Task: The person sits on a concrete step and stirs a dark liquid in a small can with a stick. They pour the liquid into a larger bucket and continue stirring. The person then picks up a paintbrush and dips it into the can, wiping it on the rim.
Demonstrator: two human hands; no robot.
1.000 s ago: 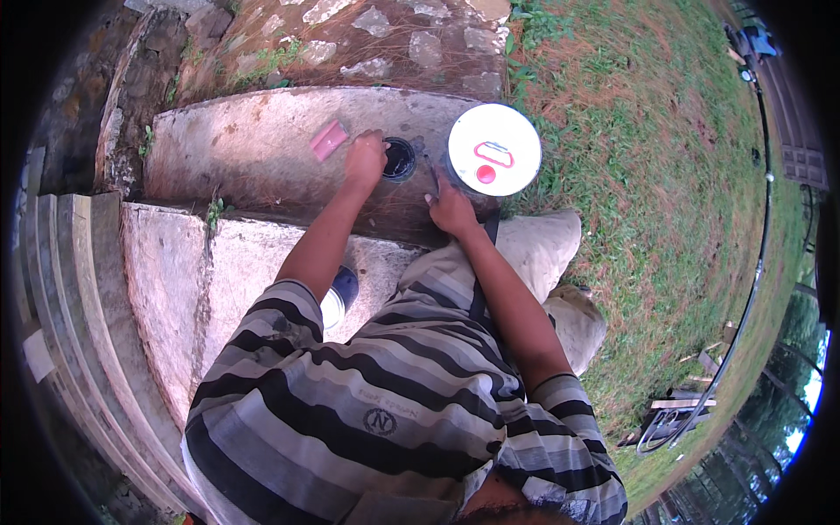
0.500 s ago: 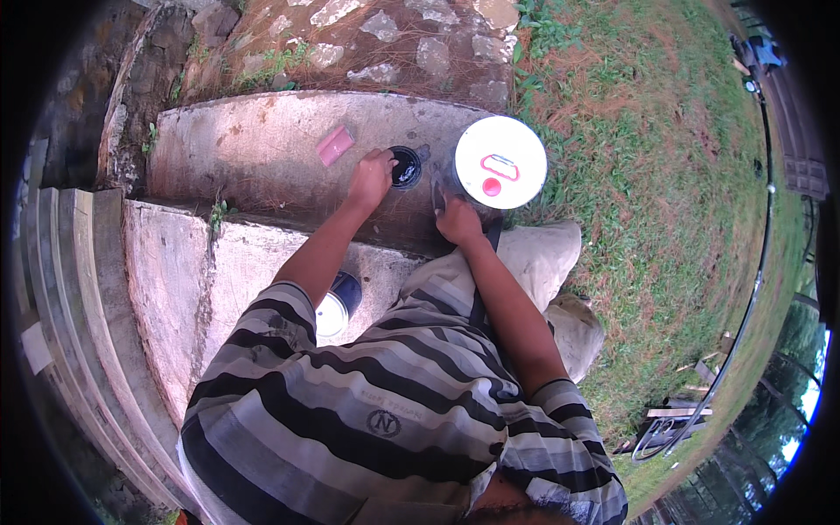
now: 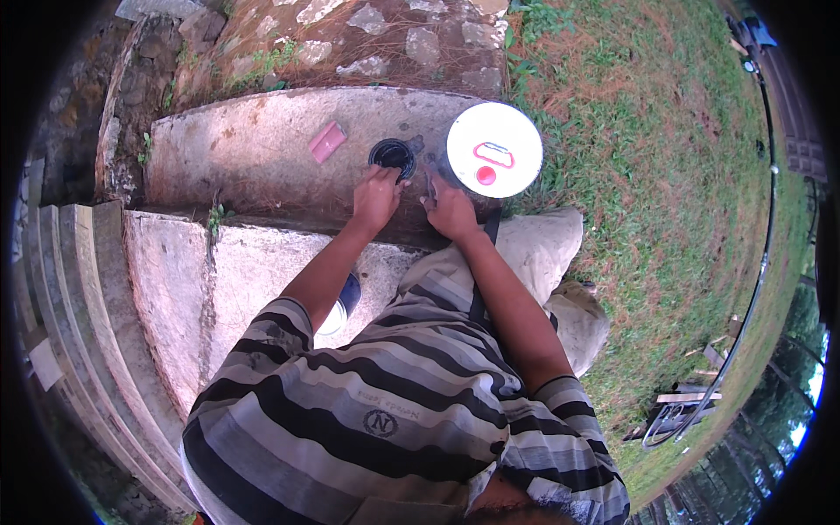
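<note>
A round black open can stands on the concrete ledge, its inside dark and glossy. My left hand is at the can's near rim, fingers closed on the edge. Just to the right of the can, my right hand is closed around a thin dark thing, mostly hidden by the fingers; its kind is not clear. Beside that hand stands a white bucket with a lid, a red-edged handle and a red cap. On the ledge to the left of the can lies a small pink block.
A second can, dark-sided with a pale top, sits on the lower step, partly behind my left forearm. Grass borders the ledge at the right, with a black hose across it. Stone paving lies beyond.
My left hand has shifted from the can's left side to its near rim. The can sits slightly farther left. My right hand has turned a little, and the whole view has shifted slightly.
</note>
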